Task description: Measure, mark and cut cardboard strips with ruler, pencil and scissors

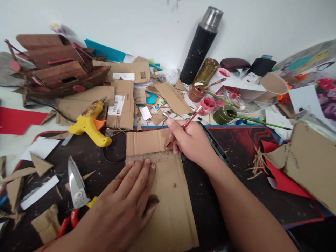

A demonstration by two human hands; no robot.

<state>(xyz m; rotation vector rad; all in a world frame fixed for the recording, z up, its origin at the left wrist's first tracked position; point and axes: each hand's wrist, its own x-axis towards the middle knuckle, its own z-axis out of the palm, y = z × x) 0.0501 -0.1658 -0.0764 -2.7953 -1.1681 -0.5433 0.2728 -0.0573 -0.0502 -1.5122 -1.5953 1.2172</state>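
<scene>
My left hand [126, 203] lies flat, fingers stretched out, pressing on a cardboard sheet [170, 210] on the dark table mat. Its fingertips rest along a clear ruler [162, 156] laid across the cardboard. My right hand [190, 141] is closed around a red pencil [187, 122], its tip touching the cardboard near the ruler's right end. The pencil's upper end points toward a small pot of red paint [208, 104].
A yellow glue gun [89, 124] and scissors [76, 189] with red handles lie to the left. Cardboard scraps, a brown cardboard model [57, 70], a black flask [201, 45], paint pots with brushes [223, 114] and red paper [286, 178] crowd the back and right.
</scene>
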